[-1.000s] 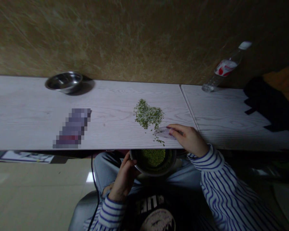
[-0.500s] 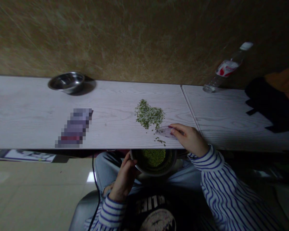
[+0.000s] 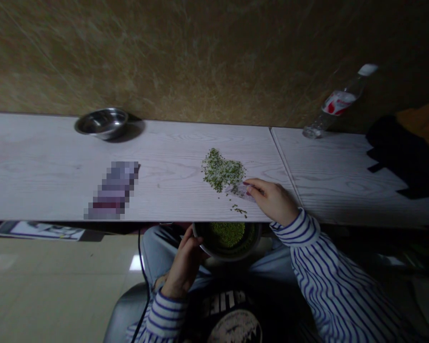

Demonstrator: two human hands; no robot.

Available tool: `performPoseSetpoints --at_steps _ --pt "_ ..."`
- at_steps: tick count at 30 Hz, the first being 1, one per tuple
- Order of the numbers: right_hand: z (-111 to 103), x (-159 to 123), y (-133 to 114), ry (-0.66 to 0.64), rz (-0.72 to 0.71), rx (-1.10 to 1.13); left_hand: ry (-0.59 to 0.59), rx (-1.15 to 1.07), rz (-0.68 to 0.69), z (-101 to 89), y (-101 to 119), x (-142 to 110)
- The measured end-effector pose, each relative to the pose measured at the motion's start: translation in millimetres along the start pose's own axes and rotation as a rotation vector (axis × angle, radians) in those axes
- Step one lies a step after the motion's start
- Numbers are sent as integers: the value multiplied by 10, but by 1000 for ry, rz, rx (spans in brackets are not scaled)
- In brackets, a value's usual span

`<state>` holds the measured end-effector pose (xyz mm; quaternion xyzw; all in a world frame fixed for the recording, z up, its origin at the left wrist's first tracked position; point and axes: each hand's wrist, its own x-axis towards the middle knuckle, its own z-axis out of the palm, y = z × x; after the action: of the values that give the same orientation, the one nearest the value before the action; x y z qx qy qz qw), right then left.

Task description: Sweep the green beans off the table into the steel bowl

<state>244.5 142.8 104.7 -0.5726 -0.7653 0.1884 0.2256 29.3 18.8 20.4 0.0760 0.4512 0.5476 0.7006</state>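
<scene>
With fingers and thumb closed on its left rim, my left hand (image 3: 186, 262) grips a metal bowl (image 3: 232, 257) below the table's front edge. Green beans that look like mung beans (image 3: 229, 234) lie inside it. My right hand (image 3: 271, 197) pinches a thin see-through plastic piece (image 3: 239, 190) at its right end, low over the tabletop. The piece's far edge is at the lower side of a spread pile of green beans mixed with white grains (image 3: 221, 169). A few loose beans (image 3: 239, 209) lie nearer the table's front edge.
An empty metal bowl (image 3: 102, 125) stands at the back left of the white table (image 3: 171, 190). A blurred-out flat object (image 3: 112, 190) lies in front of it. Toward the back right stands a plastic bottle (image 3: 338, 102), and a dark and orange cloth item (image 3: 411, 147) is farther right.
My right hand has moved left and slightly away from me, bringing the plastic piece to the pile's lower edge. My left hand still holds the bowl in the same place.
</scene>
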Motion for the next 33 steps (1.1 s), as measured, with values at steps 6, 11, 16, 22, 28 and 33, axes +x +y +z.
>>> performPoseSetpoints --at_steps 6,11,16,22,28,33 --pt "0 -18 -21 -66 -31 21 -18 8 8 -49 4 7" --pt "85 107 -107 -61 -61 50 -9 22 16 -79 16 9" --pt "174 231 -194 -131 -95 41 12 10 21 -118 31 0" --pt "135 283 -193 -221 -147 29 -3 24 45 -163 46 13" --pt "92 301 -126 -296 -220 78 -11 23 35 -160 58 7" --pt "42 246 -114 -312 -215 109 3 18 16 -120 49 -7"
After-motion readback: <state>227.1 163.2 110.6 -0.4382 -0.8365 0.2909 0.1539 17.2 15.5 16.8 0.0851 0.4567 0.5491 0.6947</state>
